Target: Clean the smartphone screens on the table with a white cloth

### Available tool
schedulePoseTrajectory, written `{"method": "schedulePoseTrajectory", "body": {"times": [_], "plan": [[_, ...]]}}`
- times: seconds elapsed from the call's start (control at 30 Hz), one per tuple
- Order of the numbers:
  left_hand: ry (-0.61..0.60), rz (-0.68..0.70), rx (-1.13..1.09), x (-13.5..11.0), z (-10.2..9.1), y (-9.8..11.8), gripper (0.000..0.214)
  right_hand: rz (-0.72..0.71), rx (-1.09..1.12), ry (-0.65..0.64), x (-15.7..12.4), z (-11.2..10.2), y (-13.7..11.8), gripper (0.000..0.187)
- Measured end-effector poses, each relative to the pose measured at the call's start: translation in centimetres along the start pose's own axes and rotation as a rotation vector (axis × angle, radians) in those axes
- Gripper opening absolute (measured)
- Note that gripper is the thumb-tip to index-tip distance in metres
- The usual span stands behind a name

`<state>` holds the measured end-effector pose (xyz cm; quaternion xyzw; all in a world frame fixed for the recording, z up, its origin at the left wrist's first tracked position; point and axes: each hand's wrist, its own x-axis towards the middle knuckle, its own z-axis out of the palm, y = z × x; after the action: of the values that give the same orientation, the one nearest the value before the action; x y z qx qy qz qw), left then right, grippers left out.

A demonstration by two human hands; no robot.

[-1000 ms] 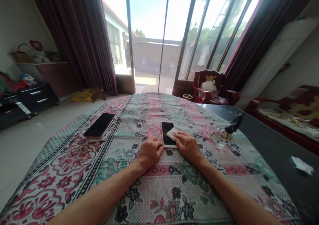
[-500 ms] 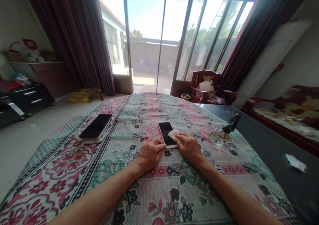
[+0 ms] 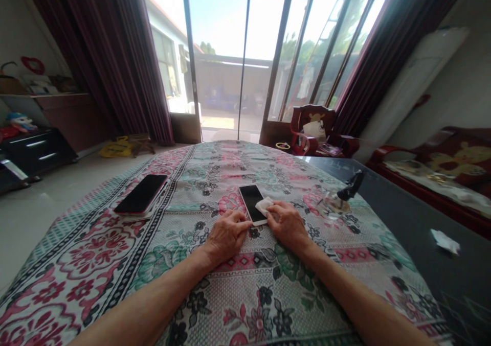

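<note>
A white-edged phone [image 3: 251, 201] with a dark screen lies face up on the flowered cloth [image 3: 115, 244]. My left hand [image 3: 226, 236] rests curled beside its near left corner, fingertips touching the phone's edge. My right hand [image 3: 286, 224] presses a small white wipe [image 3: 264, 206] onto the phone's right side with closed fingers. A second phone [image 3: 141, 193] in a red case lies to the left on a white sheet.
A small glass spray bottle [image 3: 337, 199] with a black top lies on the cloth to the right. Beyond the cloth is dark tabletop [image 3: 422, 218] with a crumpled white scrap [image 3: 444, 240]. Red wooden chairs [image 3: 318, 131] stand near the glass doors.
The view has drifted a little to the right and up, so everything sits slightly further left. Both hands stay at the phone, the right one still on the wipe.
</note>
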<state>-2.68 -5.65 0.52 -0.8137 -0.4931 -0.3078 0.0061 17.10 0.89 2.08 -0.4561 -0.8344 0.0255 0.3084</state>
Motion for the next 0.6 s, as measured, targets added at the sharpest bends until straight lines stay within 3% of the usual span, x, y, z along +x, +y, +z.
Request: {"method": "schedulePoseTrajectory", "body": {"times": [0.17, 0.37, 0.6], "plan": [[-0.004, -0.021, 0.009, 0.1, -0.1, 0.1, 0.025, -0.095, 0.029, -0.038, -0.4, 0.2, -1.8, 0.015], [0.115, -0.172, -0.060, 0.1, 0.4, -0.1, 0.024, 0.008, 0.024, 0.037, 0.5, 0.2, 0.4, 0.013], [0.118, -0.231, 0.093, 4.7, -0.1, -4.4, 0.028, -0.160, 0.075, -0.004, -0.1, 0.9, -1.0, 0.020]]}}
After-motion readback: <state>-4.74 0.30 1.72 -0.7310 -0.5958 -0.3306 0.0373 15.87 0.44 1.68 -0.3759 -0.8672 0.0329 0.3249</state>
